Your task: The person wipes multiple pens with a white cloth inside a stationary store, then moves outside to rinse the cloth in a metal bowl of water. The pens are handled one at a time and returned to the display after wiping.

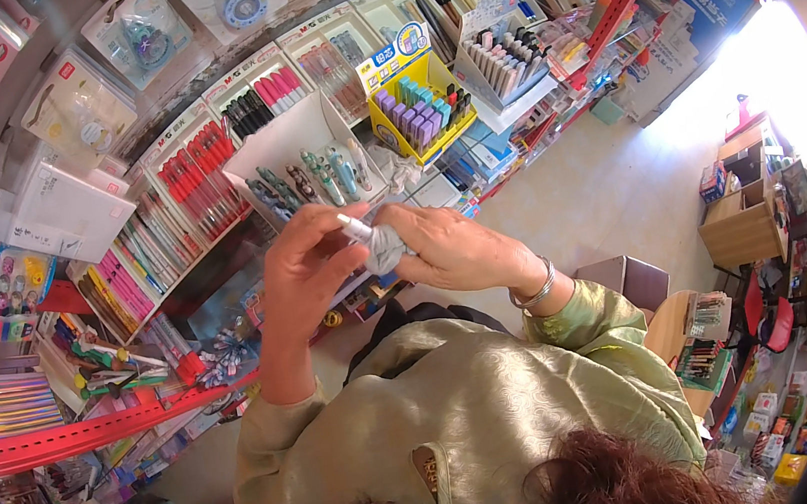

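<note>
Both hands meet in front of my chest, below a white open-topped box point(284, 142) that holds several patterned pens point(322, 175). My right hand point(448, 243), with a silver bangle at the wrist, grips a crumpled grey cloth point(387, 250). Out of that cloth sticks a slim white pen-like item point(355, 228), pointing up and left; its other end is hidden by cloth and fingers. My left hand point(310, 263) curves about the exposed end, thumb and fingers spread apart. Contact between the left fingertips and the item cannot be made out.
Trays of red pens point(197, 168) and pink pens point(278, 90) line the shelf. A yellow display box point(424, 110) and a grey pen stand point(505, 66) sit to the right. A red perforated shelf rail point(108, 432) runs at left. Brown box point(622, 278) on the floor.
</note>
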A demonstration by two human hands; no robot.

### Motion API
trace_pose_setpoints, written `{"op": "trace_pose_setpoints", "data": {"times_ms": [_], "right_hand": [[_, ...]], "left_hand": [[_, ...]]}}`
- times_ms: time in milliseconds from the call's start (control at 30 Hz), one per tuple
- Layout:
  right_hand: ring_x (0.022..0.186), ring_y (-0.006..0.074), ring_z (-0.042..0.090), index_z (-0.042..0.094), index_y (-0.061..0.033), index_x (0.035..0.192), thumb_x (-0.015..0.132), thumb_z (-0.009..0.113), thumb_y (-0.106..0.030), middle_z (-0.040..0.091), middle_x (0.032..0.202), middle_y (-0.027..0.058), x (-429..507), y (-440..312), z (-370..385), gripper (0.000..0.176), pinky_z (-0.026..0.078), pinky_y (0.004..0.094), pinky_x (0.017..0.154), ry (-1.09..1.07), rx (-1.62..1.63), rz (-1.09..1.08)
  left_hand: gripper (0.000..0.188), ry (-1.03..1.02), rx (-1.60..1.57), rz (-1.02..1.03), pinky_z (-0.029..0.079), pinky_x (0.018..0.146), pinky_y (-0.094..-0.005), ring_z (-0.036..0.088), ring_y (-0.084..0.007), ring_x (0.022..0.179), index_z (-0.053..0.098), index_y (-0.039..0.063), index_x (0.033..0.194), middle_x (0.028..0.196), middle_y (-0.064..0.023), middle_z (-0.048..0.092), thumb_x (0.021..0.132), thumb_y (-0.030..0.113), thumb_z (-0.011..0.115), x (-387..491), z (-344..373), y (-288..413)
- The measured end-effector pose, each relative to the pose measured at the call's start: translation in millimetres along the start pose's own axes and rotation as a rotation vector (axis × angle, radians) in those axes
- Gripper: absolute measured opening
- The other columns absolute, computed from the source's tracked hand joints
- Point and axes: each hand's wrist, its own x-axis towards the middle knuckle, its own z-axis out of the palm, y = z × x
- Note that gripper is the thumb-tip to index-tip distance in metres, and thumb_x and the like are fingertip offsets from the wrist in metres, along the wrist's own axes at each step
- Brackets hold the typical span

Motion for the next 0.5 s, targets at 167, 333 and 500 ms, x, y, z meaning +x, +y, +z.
{"op": "trace_pose_setpoints", "data": {"times_ms": [167, 333, 500], "right_hand": [[0.074, 0.0439, 0.062, 0.044, 0.0045, 0.110, 0.087, 0.060, -0.014, 0.060, 0.076, 0.0232, -5, 0, 4, 0.034, 0.049, 0.0510, 0.064, -0.027, -0.088, 0.084], [0.071, 0.0435, 0.061, 0.044, 0.0035, 0.113, 0.088, 0.062, -0.016, 0.060, 0.072, 0.0219, -18, 0, 9, 0.036, 0.046, 0.0499, 0.063, -0.073, -0.058, 0.187], [0.070, 0.0404, 0.060, 0.047, 0.0036, 0.110, 0.090, 0.061, -0.016, 0.059, 0.074, 0.0219, -39, 16, 17, 0.031, 0.046, 0.0477, 0.062, -0.031, 0.041, 0.263]], "left_hand": [[0.005, 0.157, -0.040, 0.052, 0.043, 0.074, -0.0205, 0.054, -0.0055, 0.083, 0.068, -0.004, 0.096, 0.097, -0.0026, 0.064, 0.092, -0.002, 0.067, -1, 20, -6], [0.007, 0.383, -0.196, 0.043, 0.037, 0.062, -0.0188, 0.046, -0.0027, 0.069, 0.067, -0.003, 0.093, 0.093, -0.0030, 0.067, 0.095, 0.003, 0.066, 2, 17, -2], [0.009, 0.569, -0.319, 0.050, 0.036, 0.057, -0.0182, 0.046, -0.0025, 0.064, 0.069, -0.001, 0.096, 0.089, -0.0017, 0.066, 0.095, 0.008, 0.067, 5, 5, -7]]}}
